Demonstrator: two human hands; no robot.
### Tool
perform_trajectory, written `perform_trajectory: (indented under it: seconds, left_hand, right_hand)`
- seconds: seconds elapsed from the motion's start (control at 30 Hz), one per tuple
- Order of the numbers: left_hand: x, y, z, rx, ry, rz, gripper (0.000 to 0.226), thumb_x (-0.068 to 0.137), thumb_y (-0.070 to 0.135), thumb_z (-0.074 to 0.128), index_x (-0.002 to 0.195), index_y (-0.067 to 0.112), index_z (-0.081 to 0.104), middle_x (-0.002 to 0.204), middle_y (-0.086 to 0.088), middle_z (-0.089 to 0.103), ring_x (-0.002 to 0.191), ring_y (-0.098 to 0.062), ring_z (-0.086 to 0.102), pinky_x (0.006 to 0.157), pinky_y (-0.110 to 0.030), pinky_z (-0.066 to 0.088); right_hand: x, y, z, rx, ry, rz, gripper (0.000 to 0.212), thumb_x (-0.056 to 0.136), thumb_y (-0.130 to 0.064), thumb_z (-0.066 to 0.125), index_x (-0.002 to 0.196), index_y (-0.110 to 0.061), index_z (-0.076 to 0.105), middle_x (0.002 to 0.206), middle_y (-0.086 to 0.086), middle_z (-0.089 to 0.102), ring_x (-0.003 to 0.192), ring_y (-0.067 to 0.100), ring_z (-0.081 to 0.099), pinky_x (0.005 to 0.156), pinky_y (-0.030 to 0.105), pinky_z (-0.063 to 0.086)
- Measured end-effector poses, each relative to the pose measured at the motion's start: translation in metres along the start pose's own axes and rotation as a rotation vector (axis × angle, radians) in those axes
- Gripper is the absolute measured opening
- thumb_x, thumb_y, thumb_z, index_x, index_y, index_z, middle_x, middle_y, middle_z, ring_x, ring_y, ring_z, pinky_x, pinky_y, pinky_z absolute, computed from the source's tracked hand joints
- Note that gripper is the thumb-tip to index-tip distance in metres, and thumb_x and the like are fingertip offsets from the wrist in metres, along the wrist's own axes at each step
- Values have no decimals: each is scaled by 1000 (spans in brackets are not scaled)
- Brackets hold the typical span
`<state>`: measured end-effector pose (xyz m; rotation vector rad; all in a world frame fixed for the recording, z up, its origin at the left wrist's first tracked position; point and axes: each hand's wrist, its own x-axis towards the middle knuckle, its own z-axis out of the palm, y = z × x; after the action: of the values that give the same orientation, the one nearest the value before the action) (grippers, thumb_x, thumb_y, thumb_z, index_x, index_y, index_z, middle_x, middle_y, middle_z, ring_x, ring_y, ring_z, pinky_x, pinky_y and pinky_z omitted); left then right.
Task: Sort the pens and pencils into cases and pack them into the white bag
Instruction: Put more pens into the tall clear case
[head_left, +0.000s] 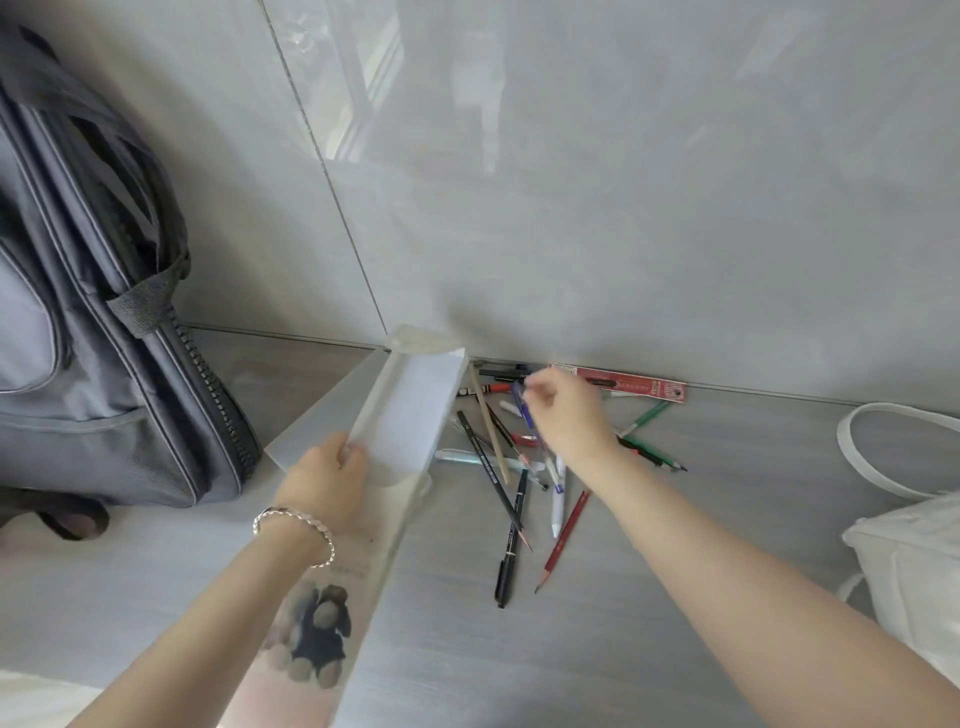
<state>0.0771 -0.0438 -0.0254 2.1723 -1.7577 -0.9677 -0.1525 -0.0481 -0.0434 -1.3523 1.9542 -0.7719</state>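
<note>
Several pens and pencils (519, 467) lie in a loose pile on the grey floor by the wall. My left hand (327, 478) holds a translucent white case (410, 410) tilted up, its open end toward me. Just right of the case's far end, my right hand (571, 415) pinches a blue pen (521, 402) lifted above the pile. A red pencil box (623, 387) lies against the wall behind the pile. At the right edge sits the white bag (914, 561), with its handle looped on the floor.
A large grey backpack (93, 322) stands at the left against the tiled wall (571, 208). Under my left forearm lies a flat case printed with a dark plush figure (317, 639).
</note>
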Motion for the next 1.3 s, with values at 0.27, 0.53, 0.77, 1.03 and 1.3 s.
perform_trajectory:
  seconds: [0.27,0.53,0.77,1.03,1.3]
  left_hand:
    - [3,-14,0,-94,12,-65,39,95,27,41,60,12,33,56,-2,33,53,-22,33,52,-32,26]
    - [4,-11,4,-98,5,-67,38,95,29,40,62,11,35,57,-3,38,53,-20,37,52,-30,27]
    - [-10,-10,12,-96,-45,-51,35,95,30,41,66,11,39,59,-2,37,54,-19,36,53,-30,28]
    - [-19,-16,5,-112,-8,-64,35,95,29,40,65,11,40,59,-3,38,54,-20,37,53,-30,28]
    - [-35,-5,16,-54,-150,28,33,97,36,34,70,18,42,66,1,47,70,-24,47,59,-32,31]
  right_hand:
    - [21,22,33,-615,-197,115,32,85,-3,53,116,-4,44,113,18,57,101,36,58,74,38,46]
    - [-13,27,8,-379,-392,119,14,94,-20,41,81,-16,45,62,-2,44,51,14,43,48,27,38]
    - [-56,40,22,-768,-656,-309,21,90,-13,50,111,-17,54,110,6,47,88,31,59,64,32,40]
    - [-58,25,5,-888,-672,-581,21,93,-17,47,107,-4,54,105,10,52,104,26,46,67,37,41]
    - [-85,-5,-58,116,-255,-45,10,97,-24,40,104,-27,46,62,-2,51,58,13,47,66,41,45]
